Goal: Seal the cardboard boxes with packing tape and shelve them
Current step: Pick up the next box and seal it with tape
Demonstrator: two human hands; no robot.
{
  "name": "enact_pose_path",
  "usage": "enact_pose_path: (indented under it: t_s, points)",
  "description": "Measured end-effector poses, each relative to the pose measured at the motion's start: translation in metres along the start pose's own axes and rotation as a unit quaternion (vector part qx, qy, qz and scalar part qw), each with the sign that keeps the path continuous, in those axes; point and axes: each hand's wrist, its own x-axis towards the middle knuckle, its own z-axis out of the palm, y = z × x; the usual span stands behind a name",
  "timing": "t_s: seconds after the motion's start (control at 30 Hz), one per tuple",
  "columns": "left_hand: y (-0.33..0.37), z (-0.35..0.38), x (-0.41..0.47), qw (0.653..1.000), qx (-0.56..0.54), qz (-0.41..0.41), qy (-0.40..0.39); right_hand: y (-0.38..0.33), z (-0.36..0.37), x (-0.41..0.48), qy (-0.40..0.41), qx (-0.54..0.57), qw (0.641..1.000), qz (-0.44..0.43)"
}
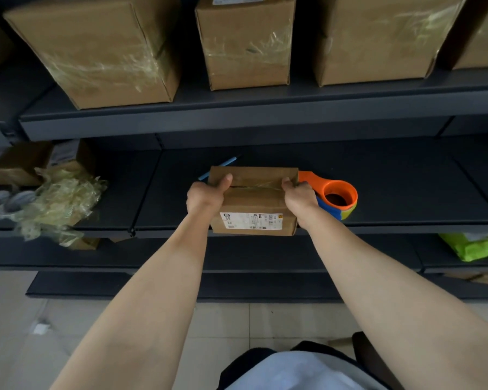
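The small box sits on the middle shelf, tape across its seam. The left hand and right hand grip its ends, with the fingers curled round the sides. Sealing seems finished, so next it needs lifting to a free place, clear of the tape dispenser just beside it.

tape dispenser crowds box right; bare shelf beyond.

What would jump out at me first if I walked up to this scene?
The left hand and right hand grip a small cardboard box by its ends at the front of the middle shelf. An orange tape dispenser lies at its right end, and bigger taped boxes line the shelf above.
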Motion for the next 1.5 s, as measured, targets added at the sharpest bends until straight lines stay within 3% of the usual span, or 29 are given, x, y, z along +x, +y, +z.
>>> enact_pose_path:
  t_s: [0.2, 0.47, 0.63, 0.77, 0.83, 0.97, 1.13, 1.23, 1.3, 1.4, 1.5]
  points:
    - [0.008, -0.005, -0.002, 0.999, -0.007, -0.014, -0.045, -0.005, 0.001, -0.009, 0.004, 0.039, 0.998, 0.045]
    - [-0.008, -0.012, -0.004, 0.983, -0.180, -0.032, -0.016, -0.010, 0.002, -0.013, -0.003, 0.008, 0.998, 0.060]
    - [-0.018, -0.019, -0.009, 0.964, -0.245, -0.098, -0.024, -0.020, 0.005, -0.011, -0.045, 0.036, 0.997, 0.052]
    - [-0.025, -0.019, -0.011, 0.961, -0.250, -0.115, -0.027, -0.026, 0.006, -0.014, -0.079, 0.012, 0.989, 0.122]
    - [-0.026, -0.021, -0.013, 0.959, -0.255, -0.124, -0.030, -0.024, 0.008, -0.016, -0.097, 0.076, 0.978, 0.167]
    - [-0.027, -0.022, -0.019, 0.936, -0.298, -0.129, -0.132, -0.009, 0.015, -0.026, -0.126, 0.159, 0.954, 0.221]
    - [-0.031, -0.023, -0.026, 0.952, -0.241, -0.079, -0.171, 0.018, 0.020, -0.037, -0.142, 0.232, 0.906, 0.325]
    - [-0.038, -0.024, -0.028, 0.953, -0.236, -0.034, -0.184, 0.033, 0.020, -0.043, -0.112, 0.230, 0.923, 0.289]
    - [-0.043, -0.026, -0.031, 0.954, -0.225, -0.007, -0.200, 0.039, 0.017, -0.046, -0.088, 0.151, 0.955, 0.238]
    - [-0.056, -0.025, -0.036, 0.960, -0.145, 0.049, -0.235, 0.053, 0.013, -0.047, -0.052, -0.051, 0.993, 0.096]
    - [-0.065, -0.017, -0.040, 0.962, -0.067, 0.102, -0.246, 0.060, 0.019, -0.053, -0.089, -0.075, 0.993, -0.016]
